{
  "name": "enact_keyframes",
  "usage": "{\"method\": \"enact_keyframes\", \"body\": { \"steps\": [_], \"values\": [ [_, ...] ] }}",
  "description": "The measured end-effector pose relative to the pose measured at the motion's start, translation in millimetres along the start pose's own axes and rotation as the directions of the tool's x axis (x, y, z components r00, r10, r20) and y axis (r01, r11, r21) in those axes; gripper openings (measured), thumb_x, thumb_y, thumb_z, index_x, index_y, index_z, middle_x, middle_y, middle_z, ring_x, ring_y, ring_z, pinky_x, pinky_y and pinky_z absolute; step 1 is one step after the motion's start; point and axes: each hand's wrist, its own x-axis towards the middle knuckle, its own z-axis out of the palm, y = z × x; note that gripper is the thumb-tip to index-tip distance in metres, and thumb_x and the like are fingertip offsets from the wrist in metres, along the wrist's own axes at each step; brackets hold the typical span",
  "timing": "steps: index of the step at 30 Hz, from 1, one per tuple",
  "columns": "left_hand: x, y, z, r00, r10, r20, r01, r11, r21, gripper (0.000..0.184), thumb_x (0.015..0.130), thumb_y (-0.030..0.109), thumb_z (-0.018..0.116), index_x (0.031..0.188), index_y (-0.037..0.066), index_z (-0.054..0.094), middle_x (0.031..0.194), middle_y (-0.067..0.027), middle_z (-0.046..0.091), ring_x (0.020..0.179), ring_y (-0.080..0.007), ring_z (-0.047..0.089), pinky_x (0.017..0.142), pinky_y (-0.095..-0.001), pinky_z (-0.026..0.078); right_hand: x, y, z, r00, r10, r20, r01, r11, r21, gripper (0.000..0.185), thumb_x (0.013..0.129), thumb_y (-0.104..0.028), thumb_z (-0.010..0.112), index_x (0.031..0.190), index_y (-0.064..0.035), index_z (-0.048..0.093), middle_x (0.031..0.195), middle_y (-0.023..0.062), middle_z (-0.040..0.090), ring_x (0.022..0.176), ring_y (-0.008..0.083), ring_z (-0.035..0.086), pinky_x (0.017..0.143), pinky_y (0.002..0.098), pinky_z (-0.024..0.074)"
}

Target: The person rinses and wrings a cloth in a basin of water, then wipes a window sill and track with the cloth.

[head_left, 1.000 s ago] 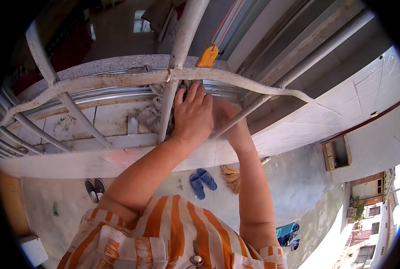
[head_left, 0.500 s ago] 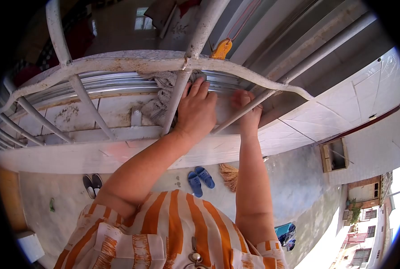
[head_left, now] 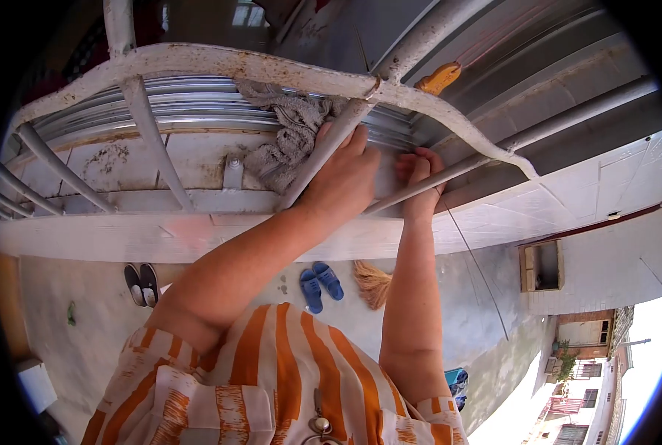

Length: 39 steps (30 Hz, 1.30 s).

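Note:
A crumpled grey cloth (head_left: pixel 286 144) lies over the metal window tracks (head_left: pixel 175 107) and the tiled sill (head_left: pixel 116 159), behind the white bars. My left hand (head_left: pixel 343 174) is closed on the cloth's right edge; a slanting bar hides part of its fingers. To its right, my right hand (head_left: pixel 422 176) is closed round a thin dark wire (head_left: pixel 476 263), which hangs down to the right past the sill's edge. The slanted lower bar crosses in front of this hand.
White window bars (head_left: pixel 242 65) cross above both hands. An orange tag (head_left: pixel 438 78) hangs on a red string at the upper right. Below are blue slippers (head_left: pixel 311 291), dark shoes (head_left: pixel 148 284) and a straw broom (head_left: pixel 372 284) on the floor.
The view has shifted, so the bars and tag appear farther right. My right hand has pulled away from my left, and the wire now hangs plainly from it. More of the cloth shows.

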Motion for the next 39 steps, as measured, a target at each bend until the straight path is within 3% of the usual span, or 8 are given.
{"method": "enact_keyframes", "body": {
  "steps": [8,20,21,23,26,32,35,39],
  "values": [
    [0.3,2.5,-0.2,1.000,-0.010,0.004,0.010,1.000,-0.008,0.015,0.068,0.010,0.059,0.079,0.003,0.065,0.109,-0.0175,0.057,0.117,-0.0291,0.045,0.099,-0.0473,0.027,-0.2,-12.9,8.2,0.993,0.110,0.041,-0.111,0.994,0.022,0.022,0.086,-0.010,0.037,0.090,0.0010,0.056,0.070,0.0109,0.061,0.052,0.0134,0.054,0.046,0.0230,0.0421],
    [0.1,2.2,0.0,1.000,0.001,-0.012,-0.001,1.000,-0.011,0.014,0.068,0.010,0.060,0.079,0.004,0.065,0.109,-0.0170,0.057,0.118,-0.0288,0.045,0.099,-0.0472,0.027,0.1,-31.0,29.7,0.946,0.272,0.176,-0.280,0.960,0.016,0.024,0.088,-0.010,0.037,0.089,0.0029,0.057,0.068,0.0099,0.061,0.055,0.0138,0.056,0.049,0.0228,0.0431],
    [0.2,2.6,-1.2,1.000,-0.014,0.015,0.015,1.000,-0.021,0.014,0.067,0.010,0.060,0.079,0.004,0.064,0.110,-0.0169,0.057,0.118,-0.0288,0.045,0.100,-0.0472,0.026,-2.1,-24.7,28.9,0.947,0.271,0.175,-0.278,0.960,0.019,0.024,0.088,-0.010,0.037,0.089,0.0029,0.057,0.068,0.0099,0.061,0.055,0.0138,0.056,0.049,0.0228,0.0431],
    [3.3,2.5,-3.7,0.999,-0.008,0.035,0.009,1.000,-0.026,0.015,0.067,0.009,0.060,0.080,0.004,0.064,0.110,-0.0169,0.057,0.118,-0.0287,0.045,0.100,-0.0471,0.026,-6.2,-12.7,26.8,0.957,0.102,0.273,-0.139,0.983,0.121,0.022,0.088,-0.009,0.039,0.091,0.0015,0.058,0.069,0.0082,0.061,0.058,0.0125,0.056,0.053,0.0228,0.0443],
    [2.1,1.8,-1.0,1.000,0.008,0.029,-0.009,1.000,0.014,0.017,0.066,0.009,0.061,0.083,0.004,0.063,0.112,-0.0169,0.056,0.119,-0.0287,0.044,0.101,-0.0469,0.026,-16.7,-13.3,21.3,0.981,-0.058,0.183,0.047,0.997,0.061,0.020,0.088,-0.008,0.041,0.092,0.0004,0.058,0.070,0.0070,0.060,0.060,0.0113,0.055,0.056,0.0226,0.0447],
    [3.3,1.7,0.4,0.998,0.021,-0.067,-0.019,0.999,0.033,0.027,0.065,0.008,0.059,0.092,0.003,0.061,0.118,-0.0175,0.052,0.120,-0.0303,0.042,0.100,-0.0466,0.027,-20.2,-0.2,-5.3,0.985,-0.064,0.159,0.050,0.995,0.087,0.020,0.093,-0.013,0.044,0.100,0.0007,0.056,0.079,0.0040,0.059,0.066,0.0091,0.055,0.059,0.0219,0.0441],
    [4.2,3.5,-2.8,0.996,0.021,-0.085,-0.011,0.993,0.115,0.030,0.068,0.012,0.059,0.097,0.004,0.061,0.120,-0.0185,0.050,0.120,-0.0322,0.042,0.101,-0.0475,0.025,-19.7,-1.3,-4.7,0.984,-0.052,0.168,0.015,0.976,0.217,0.020,0.094,-0.015,0.044,0.105,-0.0009,0.054,0.079,0.0037,0.059,0.068,0.0092,0.055,0.061,0.0215,0.0438],
    [5.8,4.9,-0.1,0.994,0.007,-0.110,0.017,0.977,0.212,0.035,0.071,0.015,0.059,0.104,0.004,0.060,0.119,-0.0207,0.050,0.119,-0.0345,0.041,0.102,-0.0485,0.023,-15.9,-6.1,-1.2,0.981,-0.051,0.185,0.013,0.980,0.200,0.021,0.094,-0.009,0.040,0.110,0.0031,0.047,0.080,0.0081,0.061,0.065,0.0101,0.057,0.057,0.0207,0.0437]
  ]
}}
